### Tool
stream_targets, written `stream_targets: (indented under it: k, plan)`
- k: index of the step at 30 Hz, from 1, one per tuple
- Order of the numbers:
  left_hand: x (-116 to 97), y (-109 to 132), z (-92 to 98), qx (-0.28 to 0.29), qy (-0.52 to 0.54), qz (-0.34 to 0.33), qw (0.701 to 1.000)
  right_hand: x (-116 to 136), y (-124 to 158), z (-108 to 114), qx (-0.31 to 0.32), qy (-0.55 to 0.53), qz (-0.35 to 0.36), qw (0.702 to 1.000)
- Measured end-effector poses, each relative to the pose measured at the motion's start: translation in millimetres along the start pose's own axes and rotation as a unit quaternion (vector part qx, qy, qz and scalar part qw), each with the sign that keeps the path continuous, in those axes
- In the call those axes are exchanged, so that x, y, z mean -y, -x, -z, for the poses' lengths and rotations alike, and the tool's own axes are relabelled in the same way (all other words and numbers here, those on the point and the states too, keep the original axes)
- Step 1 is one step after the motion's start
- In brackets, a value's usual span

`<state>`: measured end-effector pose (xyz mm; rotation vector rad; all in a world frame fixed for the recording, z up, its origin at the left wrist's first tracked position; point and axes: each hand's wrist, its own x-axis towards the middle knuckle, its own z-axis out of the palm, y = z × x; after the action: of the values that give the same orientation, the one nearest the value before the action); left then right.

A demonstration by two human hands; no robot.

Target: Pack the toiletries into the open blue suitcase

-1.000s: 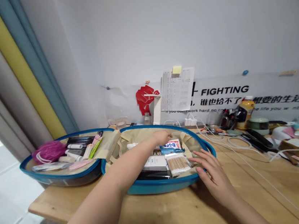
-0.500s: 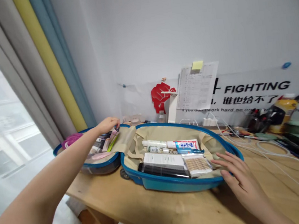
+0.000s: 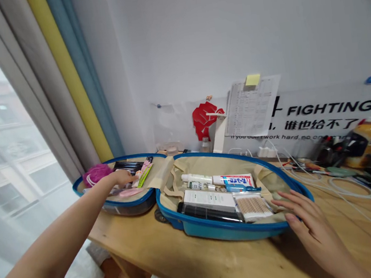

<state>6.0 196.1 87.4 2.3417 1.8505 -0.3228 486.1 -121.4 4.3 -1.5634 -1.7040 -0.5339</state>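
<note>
In the head view, the blue case point(image 3: 240, 232) is lying open on the wooden desk point(image 3: 221, 263), and both halves are already holding things. The right half is carrying a white box point(image 3: 209, 200), a bag of cotton swabs point(image 3: 253, 206) and a red-labelled tube point(image 3: 239, 179), laid close together; the left half is holding a purple mesh puff point(image 3: 98, 173) and a pink-and-green packet point(image 3: 145, 173) among smaller pieces. Sorting among the left half's contents seems to be under way, though how much is left is not showing. The left hand point(image 3: 122, 177) is reaching in beside that packet, its fingertips partly hidden, so whether they are closing on anything cannot be told. The right hand point(image 3: 300, 210) is spreading its fingers apart at the right end of the case, gripping nothing visible. Compared with half a second ago, the left hand is now sitting lower and nearer, no longer hovering above the far edge, while the right hand is keeping its place and the right half's contents are lying as they were.
</note>
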Motion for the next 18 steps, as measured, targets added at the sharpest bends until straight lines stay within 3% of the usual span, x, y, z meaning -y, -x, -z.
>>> stream_targets:
  k: [4,10,15,18]
  plan:
    - [-8,-3,-2.5,0.024,-0.002,0.014,1.000,2,0,1,-0.001,-0.007,-0.006,1.000]
    - [-16,2,-8.0,0.010,0.005,0.038,0.999,4,-2,3,-0.004,-0.002,0.014,1.000]
    - [-24,5,9.1,-0.092,0.005,0.034,0.995,6,-3,4,-0.005,-0.001,0.013,1.000]
    - [-44,8,29.5,-0.171,0.015,0.000,0.985,5,-2,3,-0.003,-0.005,0.010,1.000]
